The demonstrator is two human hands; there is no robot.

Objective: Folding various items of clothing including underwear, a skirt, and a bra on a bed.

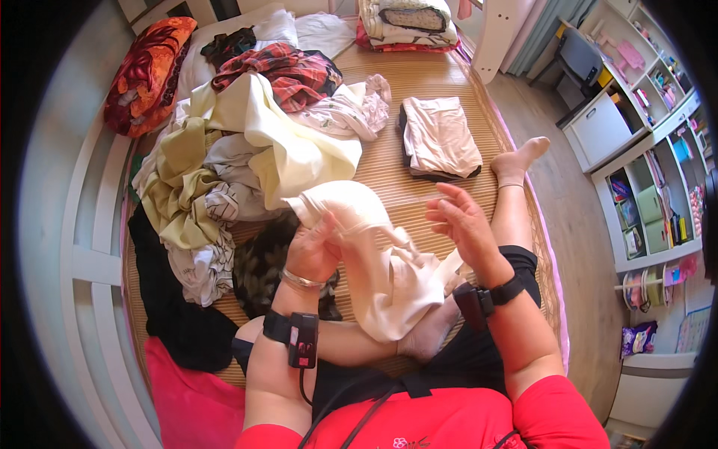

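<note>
My left hand (317,247) grips a cream-coloured garment (387,275) by its upper part; the rest hangs down over my bent leg and foot. The cloth has a rounded, cup-like section at the top. Raised on the other side of it, my right hand (460,224) has its fingers apart and holds nothing. A folded stack of clothes (442,134), light pink on top with dark cloth beneath, lies on the mat beyond my right hand. To the left is a loose heap with a pale yellow cloth (303,146), an olive-yellow garment (188,179) and a red plaid garment (280,73).
Around me is a bed with a bamboo mat (381,84) and a white slatted rail (98,266). Black clothing (174,303) and a pink-red cloth (193,398) lie at left. Folded bedding (412,28) stands at the far end. Shelves (650,202) stand beyond the floor at right.
</note>
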